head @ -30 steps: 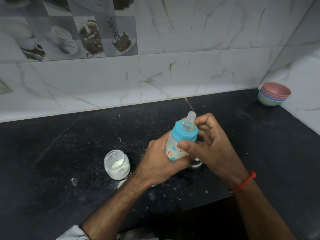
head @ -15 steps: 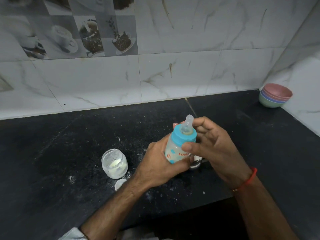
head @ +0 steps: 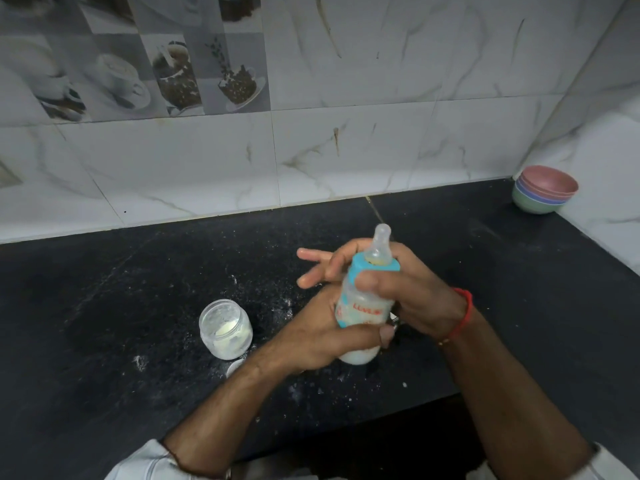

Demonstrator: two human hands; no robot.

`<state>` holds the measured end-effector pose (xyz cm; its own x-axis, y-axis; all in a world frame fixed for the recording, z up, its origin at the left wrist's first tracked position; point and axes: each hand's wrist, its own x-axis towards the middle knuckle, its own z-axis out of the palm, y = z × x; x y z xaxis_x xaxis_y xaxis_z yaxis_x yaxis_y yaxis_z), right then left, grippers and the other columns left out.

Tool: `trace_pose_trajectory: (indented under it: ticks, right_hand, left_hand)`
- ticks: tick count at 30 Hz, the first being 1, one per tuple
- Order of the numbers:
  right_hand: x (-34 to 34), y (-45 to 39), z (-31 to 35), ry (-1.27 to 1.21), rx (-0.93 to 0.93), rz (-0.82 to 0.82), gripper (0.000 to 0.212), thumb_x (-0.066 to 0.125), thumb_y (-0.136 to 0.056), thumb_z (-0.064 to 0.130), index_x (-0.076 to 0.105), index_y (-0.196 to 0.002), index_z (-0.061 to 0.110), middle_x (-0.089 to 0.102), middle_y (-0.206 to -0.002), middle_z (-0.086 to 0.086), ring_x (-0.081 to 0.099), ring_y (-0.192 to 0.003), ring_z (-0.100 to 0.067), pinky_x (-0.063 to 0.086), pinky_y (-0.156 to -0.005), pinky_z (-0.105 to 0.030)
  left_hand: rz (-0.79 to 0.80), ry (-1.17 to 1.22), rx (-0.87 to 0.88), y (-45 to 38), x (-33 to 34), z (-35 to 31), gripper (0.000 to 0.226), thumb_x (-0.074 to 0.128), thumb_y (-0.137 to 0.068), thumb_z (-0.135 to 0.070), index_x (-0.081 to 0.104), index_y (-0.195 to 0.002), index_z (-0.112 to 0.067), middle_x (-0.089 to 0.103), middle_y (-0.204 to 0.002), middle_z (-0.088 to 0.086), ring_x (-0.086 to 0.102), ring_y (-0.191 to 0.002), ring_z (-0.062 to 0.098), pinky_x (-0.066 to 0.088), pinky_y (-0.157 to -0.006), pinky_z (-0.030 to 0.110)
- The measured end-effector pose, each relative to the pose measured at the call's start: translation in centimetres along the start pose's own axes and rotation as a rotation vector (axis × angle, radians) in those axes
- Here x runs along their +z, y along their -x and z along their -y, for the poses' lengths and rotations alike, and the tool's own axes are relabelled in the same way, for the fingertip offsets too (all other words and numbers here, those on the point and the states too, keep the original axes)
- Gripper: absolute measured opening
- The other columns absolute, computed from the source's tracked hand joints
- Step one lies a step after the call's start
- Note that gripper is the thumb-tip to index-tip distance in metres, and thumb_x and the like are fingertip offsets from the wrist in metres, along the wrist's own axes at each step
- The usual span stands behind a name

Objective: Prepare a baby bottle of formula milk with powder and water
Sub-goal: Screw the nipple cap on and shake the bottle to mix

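A small baby bottle [head: 362,308] with a blue collar, a clear teat and white milk inside is held upright above the black counter [head: 138,306]. My left hand [head: 322,330] wraps around its lower body from the left. My right hand [head: 405,289] grips the blue collar from the right, with two fingers stretched out to the left behind the bottle. An open glass jar [head: 225,329] with white powder at its bottom stands on the counter to the left of my hands. A small white lid [head: 234,368] lies just in front of the jar.
White powder is scattered on the counter around the jar and under my hands. A stack of coloured bowls [head: 543,190] sits in the far right corner against the tiled wall. A small metal object is mostly hidden behind my right hand.
The bottle has stayed in both hands and shifted slightly. My right hand has turned around the blue collar, and its fingers now stick out to the left.
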<state>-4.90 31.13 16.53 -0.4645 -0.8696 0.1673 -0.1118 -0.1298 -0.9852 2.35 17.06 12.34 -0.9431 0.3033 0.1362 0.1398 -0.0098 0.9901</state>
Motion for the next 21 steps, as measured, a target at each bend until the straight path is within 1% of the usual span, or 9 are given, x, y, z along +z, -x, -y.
trace_pose_trajectory:
  ticks: [3,6,9,12,13,15,17,19,21]
  right_hand:
    - [1.2,-0.9,-0.8,0.002,-0.021,-0.232,0.009,0.063,-0.096,0.015,0.067,-0.092,0.008,0.077,-0.11,-0.02,0.066,-0.126,-0.03,0.05,-0.11,-0.05]
    - [3.0,-1.4,-1.7,-0.003,0.017,-0.546,0.017,0.066,-0.1,0.018,0.066,-0.096,0.001,0.08,-0.103,-0.013,0.075,-0.104,-0.025,0.061,-0.092,-0.043]
    - [4.3,-1.6,-2.7,0.085,0.053,-0.805,0.026,0.07,-0.097,0.028,0.07,-0.099,0.002,0.08,-0.098,-0.005,0.076,-0.092,-0.021,0.062,-0.086,-0.043]
    - [5.0,-1.6,-3.7,0.193,0.099,-0.924,0.039,0.073,-0.091,0.048,0.069,-0.102,0.012,0.079,-0.097,-0.003,0.076,-0.09,-0.015,0.063,-0.086,-0.044]
    - [5.0,-1.5,-4.0,0.168,0.096,-0.899,0.047,0.072,-0.087,0.055,0.069,-0.106,0.012,0.078,-0.1,-0.005,0.076,-0.092,-0.015,0.063,-0.086,-0.043]
    - [3.9,-1.1,-4.1,-0.01,0.074,-0.724,0.065,0.069,-0.085,0.065,0.068,-0.116,0.007,0.076,-0.111,-0.012,0.074,-0.099,-0.02,0.061,-0.087,-0.04]
    - [2.1,-0.3,-3.5,-0.186,0.052,-0.475,0.077,0.061,-0.086,0.072,0.064,-0.127,0.007,0.071,-0.129,-0.014,0.069,-0.114,-0.031,0.058,-0.095,-0.05]
    - [0.0,0.2,-2.5,-0.206,0.043,-0.254,0.079,0.061,-0.088,0.067,0.056,-0.136,0.005,0.063,-0.141,-0.017,0.062,-0.126,-0.039,0.053,-0.1,-0.059]
    - [-1.3,-0.1,-1.5,-0.105,0.027,-0.087,0.074,0.071,-0.088,0.05,0.051,-0.139,0.001,0.06,-0.144,-0.019,0.057,-0.134,-0.039,0.052,-0.104,-0.054]
  left_hand:
    - [-0.235,-0.059,-0.004,-0.2,-0.3,0.5,0.026,0.075,-0.074,-0.023,0.068,-0.098,-0.03,0.076,-0.086,-0.009,0.074,-0.087,0.007,0.057,-0.074,0.026]
    - [-0.433,-0.256,-0.076,-0.3,-0.3,0.9,0.024,0.071,-0.066,-0.045,0.066,-0.088,-0.04,0.075,-0.079,-0.013,0.074,-0.077,0.006,0.059,-0.067,0.03]
    - [-0.51,-0.502,-0.095,-0.5,0.0,1.1,0.03,0.064,-0.07,-0.057,0.061,-0.096,-0.042,0.073,-0.08,-0.019,0.071,-0.079,0.0,0.059,-0.067,0.022]
    - [-0.545,-0.61,-0.145,-0.6,0.1,1.3,0.036,0.062,-0.079,-0.053,0.062,-0.11,-0.033,0.073,-0.084,-0.013,0.072,-0.082,0.009,0.062,-0.074,0.038]
    - [-0.525,-0.635,-0.16,-0.7,-0.2,1.3,0.035,0.062,-0.079,-0.055,0.061,-0.108,-0.035,0.073,-0.083,-0.014,0.072,-0.08,0.007,0.062,-0.073,0.035]
    - [-0.455,-0.575,-0.172,-0.7,-1.3,0.8,0.034,0.064,-0.071,-0.059,0.061,-0.097,-0.038,0.072,-0.078,-0.019,0.069,-0.073,0.0,0.058,-0.066,0.027]
    - [-0.359,-0.37,-0.179,-0.9,-2.6,0.4,0.033,0.07,-0.064,-0.055,0.065,-0.088,-0.032,0.072,-0.075,-0.016,0.068,-0.068,0.003,0.054,-0.066,0.028]
    - [-0.192,-0.223,-0.176,-1.1,-3.1,-0.1,0.03,0.076,-0.069,-0.045,0.068,-0.086,-0.022,0.073,-0.076,-0.006,0.067,-0.069,0.012,0.054,-0.068,0.035]
    - [-0.015,-0.108,-0.154,-1.0,-2.7,-0.9,0.016,0.078,-0.079,-0.027,0.068,-0.09,-0.021,0.073,-0.076,-0.002,0.069,-0.071,0.013,0.055,-0.07,0.032]
